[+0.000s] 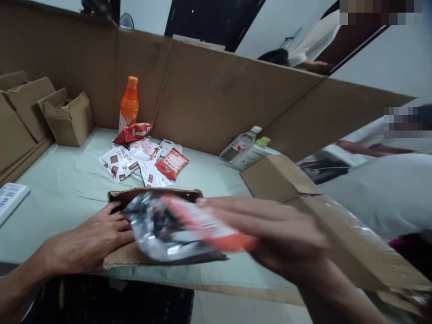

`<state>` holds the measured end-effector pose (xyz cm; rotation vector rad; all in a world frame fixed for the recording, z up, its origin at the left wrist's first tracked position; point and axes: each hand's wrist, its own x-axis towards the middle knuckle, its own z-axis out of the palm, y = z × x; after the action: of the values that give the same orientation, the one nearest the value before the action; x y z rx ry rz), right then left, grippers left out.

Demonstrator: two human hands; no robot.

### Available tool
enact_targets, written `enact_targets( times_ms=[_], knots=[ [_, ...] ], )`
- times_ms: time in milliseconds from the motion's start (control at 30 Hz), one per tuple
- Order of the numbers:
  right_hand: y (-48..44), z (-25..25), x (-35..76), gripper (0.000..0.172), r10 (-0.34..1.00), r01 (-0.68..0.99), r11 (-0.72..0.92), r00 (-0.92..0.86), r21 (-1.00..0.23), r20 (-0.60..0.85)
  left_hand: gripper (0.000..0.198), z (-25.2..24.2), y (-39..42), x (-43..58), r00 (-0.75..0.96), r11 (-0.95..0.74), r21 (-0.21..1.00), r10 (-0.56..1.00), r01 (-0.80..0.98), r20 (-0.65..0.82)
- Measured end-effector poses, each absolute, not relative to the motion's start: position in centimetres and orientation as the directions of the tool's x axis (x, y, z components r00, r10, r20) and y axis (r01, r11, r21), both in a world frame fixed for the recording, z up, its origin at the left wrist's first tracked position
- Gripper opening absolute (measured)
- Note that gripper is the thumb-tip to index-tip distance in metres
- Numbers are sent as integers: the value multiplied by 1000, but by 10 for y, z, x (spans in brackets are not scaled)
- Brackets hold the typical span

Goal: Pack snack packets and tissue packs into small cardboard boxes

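Observation:
An open cardboard box (118, 258) sits near the table's front edge. My left hand (91, 236) holds its left side, with the fingers bent over the wall. In my right hand (270, 225) is a shiny silver and orange-red snack packet (165, 234), smeared by motion. The packet is over the box opening and hides most of the inside, so I cannot tell what lies in there. Beyond the box is a loose pile of packets, among them a white packet with brown squares (119, 163), a small red packet (173, 164) and a dark red bag (133, 133).
An orange bottle (128, 105) stands behind the pile. Several cardboard boxes (69, 114) are at the left, above a white box (11, 200). Clear bottles (239, 146) and more cardboard (280, 177) are at the right. A cardboard wall (216, 94) encloses the table; people are beyond it.

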<state>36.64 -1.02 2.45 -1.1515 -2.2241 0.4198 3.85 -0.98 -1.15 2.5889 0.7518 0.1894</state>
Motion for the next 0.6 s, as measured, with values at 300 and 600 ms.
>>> enact_targets(
  times_ms=[300,600],
  knots=[
    [38,11,315,45,709,697,660,-701,-281,-73,43,-14,-10,39,830,-772,380,558,510,21],
    [41,16,298,36,739,775,603,-633,-192,-232,35,-32,-20,35,767,-751,216,642,624,15]
  ],
)
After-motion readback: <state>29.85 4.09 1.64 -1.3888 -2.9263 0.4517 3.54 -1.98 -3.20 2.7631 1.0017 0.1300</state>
